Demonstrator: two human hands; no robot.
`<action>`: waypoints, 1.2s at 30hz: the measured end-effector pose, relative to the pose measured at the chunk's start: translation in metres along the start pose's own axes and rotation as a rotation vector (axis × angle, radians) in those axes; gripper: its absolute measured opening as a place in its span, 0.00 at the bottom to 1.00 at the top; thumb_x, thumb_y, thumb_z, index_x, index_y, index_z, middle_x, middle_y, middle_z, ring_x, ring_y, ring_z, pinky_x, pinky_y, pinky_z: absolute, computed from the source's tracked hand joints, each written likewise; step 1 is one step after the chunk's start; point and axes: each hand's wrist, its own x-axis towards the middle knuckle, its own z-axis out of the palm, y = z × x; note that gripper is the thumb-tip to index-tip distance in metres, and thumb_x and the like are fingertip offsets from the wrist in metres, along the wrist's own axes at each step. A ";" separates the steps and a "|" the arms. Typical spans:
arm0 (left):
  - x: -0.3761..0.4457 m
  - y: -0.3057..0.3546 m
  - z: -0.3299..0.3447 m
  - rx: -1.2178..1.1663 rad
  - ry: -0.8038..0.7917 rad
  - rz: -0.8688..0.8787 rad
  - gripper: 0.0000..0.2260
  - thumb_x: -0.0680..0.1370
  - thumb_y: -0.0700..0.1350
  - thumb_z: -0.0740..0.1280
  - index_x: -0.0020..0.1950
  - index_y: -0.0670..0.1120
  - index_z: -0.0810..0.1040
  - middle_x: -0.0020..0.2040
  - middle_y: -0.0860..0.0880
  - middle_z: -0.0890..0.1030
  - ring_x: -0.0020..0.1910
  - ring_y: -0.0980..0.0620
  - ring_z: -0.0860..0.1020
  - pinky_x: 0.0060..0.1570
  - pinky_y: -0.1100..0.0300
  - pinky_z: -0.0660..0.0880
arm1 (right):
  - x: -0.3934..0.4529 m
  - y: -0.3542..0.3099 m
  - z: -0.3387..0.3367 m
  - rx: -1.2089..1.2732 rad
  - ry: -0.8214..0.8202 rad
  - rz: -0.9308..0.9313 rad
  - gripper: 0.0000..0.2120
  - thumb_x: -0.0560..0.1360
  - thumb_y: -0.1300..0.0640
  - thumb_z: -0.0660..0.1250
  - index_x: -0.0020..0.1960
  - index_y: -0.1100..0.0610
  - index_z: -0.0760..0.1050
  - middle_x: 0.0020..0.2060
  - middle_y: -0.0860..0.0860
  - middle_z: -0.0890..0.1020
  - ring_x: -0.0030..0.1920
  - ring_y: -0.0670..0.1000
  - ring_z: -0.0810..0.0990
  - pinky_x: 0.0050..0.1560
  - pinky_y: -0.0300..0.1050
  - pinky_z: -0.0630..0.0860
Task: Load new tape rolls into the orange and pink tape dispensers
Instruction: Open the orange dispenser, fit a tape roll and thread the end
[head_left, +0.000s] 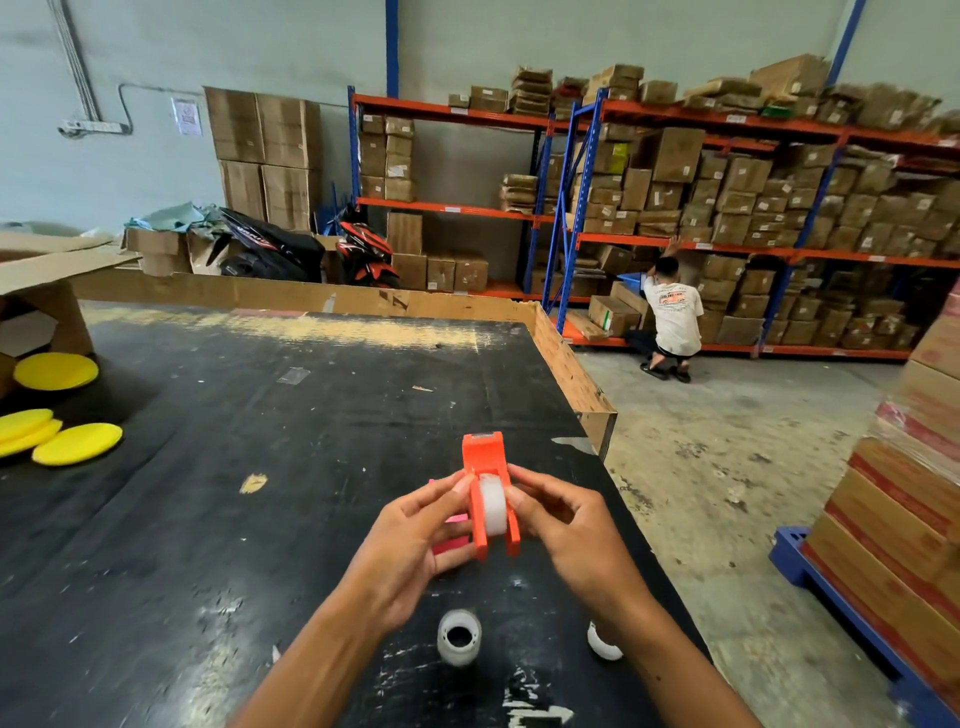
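Note:
Both hands hold the orange tape dispenser (485, 467) above the black table (234, 467), its cutter end pointing away from me. A white tape roll (492, 505) sits between its two side walls. My left hand (415, 540) grips the dispenser's left side, thumb near the roll. My right hand (566, 525) pinches the right side. The pink dispenser (451, 543) lies on the table under my left hand, mostly hidden. A spare white tape roll (458, 636) stands on the table near me. Another white roll (602, 644) peeks out from under my right forearm.
Several yellow round pads (62, 436) lie at the table's left. Cardboard walls (311, 293) line the table's far and right edges. A person (672, 317) crouches at the shelving (727, 244) full of boxes. Stacked cartons on a blue pallet (841, 618) stand at right.

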 end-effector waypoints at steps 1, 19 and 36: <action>0.000 -0.001 0.000 0.004 0.015 0.012 0.18 0.71 0.49 0.69 0.58 0.43 0.82 0.52 0.40 0.85 0.47 0.45 0.83 0.42 0.55 0.80 | 0.000 0.000 -0.001 0.001 -0.019 0.019 0.10 0.76 0.54 0.66 0.56 0.48 0.82 0.50 0.47 0.87 0.54 0.45 0.83 0.60 0.47 0.78; 0.029 -0.044 0.027 0.290 0.157 0.070 0.15 0.79 0.46 0.63 0.38 0.50 0.86 0.41 0.48 0.88 0.48 0.51 0.85 0.53 0.58 0.78 | 0.017 0.047 -0.025 -0.141 0.021 0.074 0.08 0.68 0.56 0.76 0.45 0.47 0.83 0.42 0.47 0.88 0.46 0.45 0.86 0.50 0.41 0.80; 0.077 -0.068 0.042 0.346 0.140 -0.054 0.19 0.82 0.52 0.54 0.43 0.50 0.82 0.44 0.52 0.84 0.50 0.57 0.81 0.54 0.62 0.76 | 0.057 0.092 -0.041 -0.408 0.130 0.200 0.12 0.69 0.48 0.74 0.44 0.57 0.84 0.38 0.53 0.87 0.42 0.51 0.85 0.39 0.40 0.76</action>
